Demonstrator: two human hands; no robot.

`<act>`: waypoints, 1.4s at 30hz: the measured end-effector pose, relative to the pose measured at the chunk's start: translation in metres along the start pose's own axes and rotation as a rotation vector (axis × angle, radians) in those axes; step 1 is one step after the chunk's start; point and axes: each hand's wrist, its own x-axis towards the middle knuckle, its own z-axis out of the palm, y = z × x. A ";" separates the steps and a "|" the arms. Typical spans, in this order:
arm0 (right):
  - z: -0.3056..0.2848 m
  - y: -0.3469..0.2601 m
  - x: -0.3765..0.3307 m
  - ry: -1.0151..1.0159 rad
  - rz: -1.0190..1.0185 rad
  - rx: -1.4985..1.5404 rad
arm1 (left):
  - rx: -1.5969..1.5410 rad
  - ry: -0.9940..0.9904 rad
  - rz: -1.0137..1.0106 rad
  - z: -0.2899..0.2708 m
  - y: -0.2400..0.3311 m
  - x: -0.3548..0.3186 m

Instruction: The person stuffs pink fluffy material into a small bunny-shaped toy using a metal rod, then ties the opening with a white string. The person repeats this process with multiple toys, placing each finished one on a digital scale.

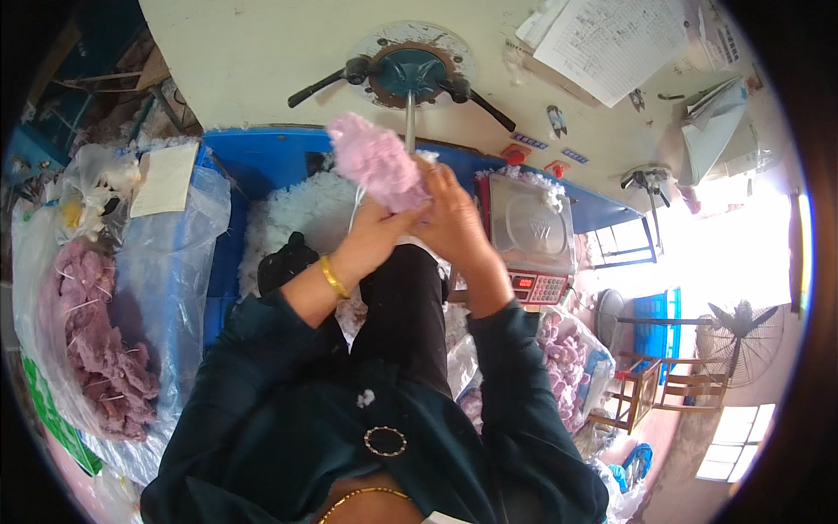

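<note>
Both hands are at a pink fluffy plush piece (pixel 375 166), close to the thin metal tube (pixel 409 122) that sticks out of the machine panel. My left hand (pixel 378 236), with a gold bangle at the wrist, closes round the lower end of the piece. Against its right side lies my right hand (pixel 454 214), fingers bent around that edge. Whether the tube's tip is inside the plush or just behind it, I cannot tell. A white strand hangs beside the left hand.
Black-handled levers (pixel 319 90) flank the tube. White fibre fluff (pixel 292 218) fills the blue bin (pixel 229 188) below. A digital scale (pixel 532 223) stands at right. Bags of pink plush pieces (pixel 96 341) sit at left and lower right. Papers (pixel 611 44) lie on the panel; a wooden chair (pixel 642 393) stands beyond.
</note>
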 end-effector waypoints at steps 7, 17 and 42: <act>0.031 -0.012 -0.012 0.241 -0.066 0.007 | 0.191 -0.018 0.196 -0.020 0.002 -0.016; 0.049 -0.027 -0.005 0.227 0.136 0.056 | 0.258 -0.006 0.278 -0.036 0.003 -0.011; 0.022 0.015 0.075 0.194 0.504 0.907 | 0.739 0.071 0.167 -0.042 0.067 0.034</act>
